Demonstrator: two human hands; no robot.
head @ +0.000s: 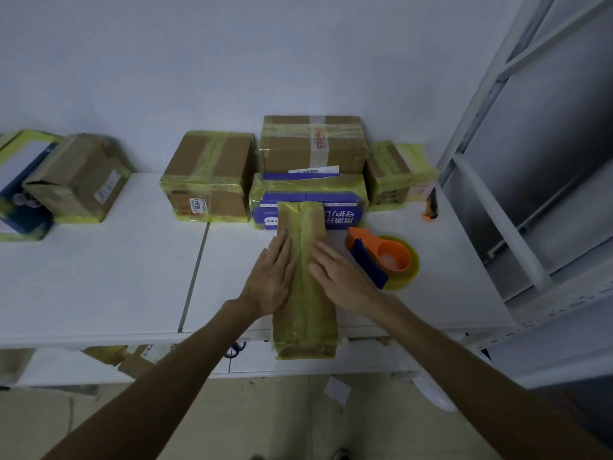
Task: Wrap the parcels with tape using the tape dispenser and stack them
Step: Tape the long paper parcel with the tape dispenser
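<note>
Our left hand [272, 277] lies flat, fingers straight and close together, pressing on the left half of the long parcel [304, 327]. Our right hand [338, 277] lies flat too, fingers slightly spread, on the right half; neither hand curls round anything. Between them runs a raised seam along the parcel's top. The long parcel is brown, wrapped in yellowish tape, and lies lengthwise away from us on the white table [99, 277], its near end jutting past the table's front edge and its far end reaching the purple-printed parcel [292, 210]. Just right of our right hand the tape dispenser [381, 257], orange and blue with a roll of yellowish tape, rests on the table, apart from the long parcel. On the purple-printed parcel sits a brown taped box [313, 144]. Left of that stack stands another taped box [209, 177], and to its right a smaller taped parcel [394, 174] against the wall. Far left we see a tilted box [79, 180] beside a blue carton [20, 200]. A grey shelf frame [497, 227] rises at the right
</note>
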